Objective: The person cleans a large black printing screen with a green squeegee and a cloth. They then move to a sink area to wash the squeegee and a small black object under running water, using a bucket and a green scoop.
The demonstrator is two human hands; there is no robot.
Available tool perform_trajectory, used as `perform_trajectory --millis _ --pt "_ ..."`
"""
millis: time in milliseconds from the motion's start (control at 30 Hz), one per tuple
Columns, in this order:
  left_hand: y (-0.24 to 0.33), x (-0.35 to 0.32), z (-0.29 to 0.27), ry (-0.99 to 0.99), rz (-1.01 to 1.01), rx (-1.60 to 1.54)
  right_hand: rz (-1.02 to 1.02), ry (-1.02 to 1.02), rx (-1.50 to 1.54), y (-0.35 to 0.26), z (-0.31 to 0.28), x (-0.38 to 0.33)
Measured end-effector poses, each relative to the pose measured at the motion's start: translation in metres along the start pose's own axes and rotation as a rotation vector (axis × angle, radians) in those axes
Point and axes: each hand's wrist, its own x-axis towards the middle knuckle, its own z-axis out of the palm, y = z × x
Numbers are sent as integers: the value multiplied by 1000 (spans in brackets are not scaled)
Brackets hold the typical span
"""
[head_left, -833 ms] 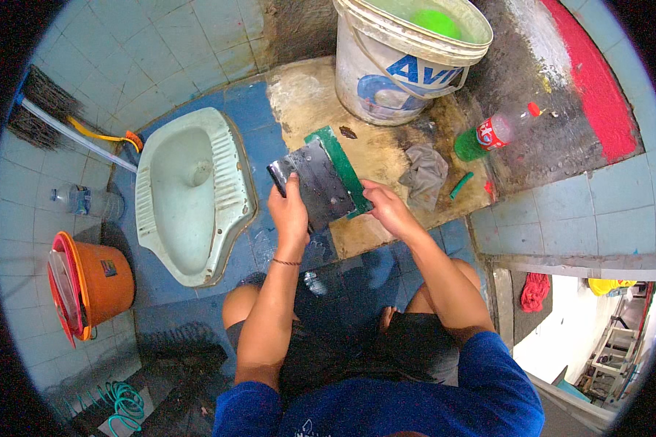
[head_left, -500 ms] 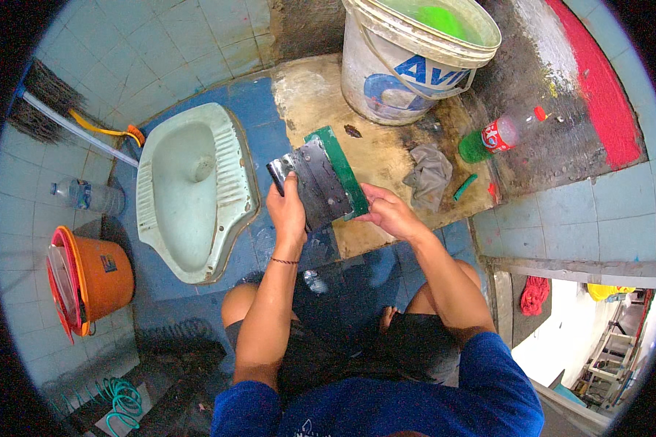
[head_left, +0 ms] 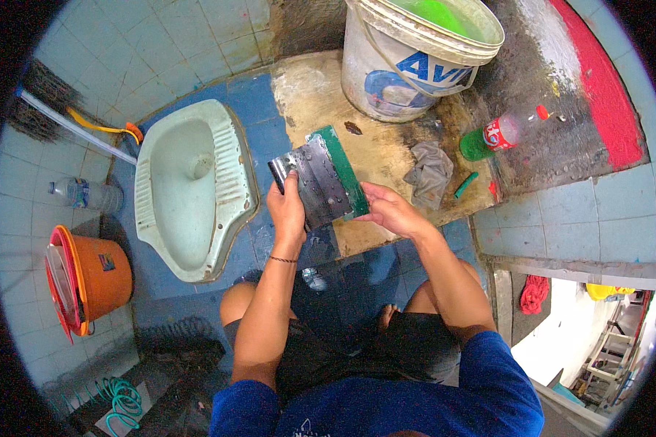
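In front of me I hold a wet squeegee (head_left: 315, 182) tilted over the floor edge, with a flat dark holder and a green blade along its right side. My left hand (head_left: 288, 210) is closed round the lower left of the holder, thumb on top. At the blade's lower right corner, my right hand (head_left: 392, 209) is closed with the fingertips on the green edge; part of these fingers is hidden behind it. Water drops show on the dark face. A grey rag (head_left: 428, 175) and a small green strip (head_left: 466, 185) lie beyond my right hand.
A squat toilet (head_left: 186, 193) is at the left, with an orange bucket (head_left: 108, 273) and a clear bottle (head_left: 87, 194) by the wall. Behind the squeegee stands a large white bucket (head_left: 386, 80) of green liquid. A bottle with green liquid (head_left: 477, 145) lies at right.
Both hands and the squeegee stay almost in place. The view has shifted very slightly.
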Motion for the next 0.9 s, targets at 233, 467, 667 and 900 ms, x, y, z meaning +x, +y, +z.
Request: perform_trajectory --millis 233,467,667,900 --pt "-6 6 -2 -193 -268 -278 -27 -104 -6 -11 1 -7" --pt "-16 -1 6 -389 -523 -132 15 68 -206 -40 26 -12" --pt "-22 -4 10 -507 -577 -113 30 237 -17 -42 20 -6" --pt "-14 3 12 -358 -313 -99 -67 537 -208 -31 26 0"
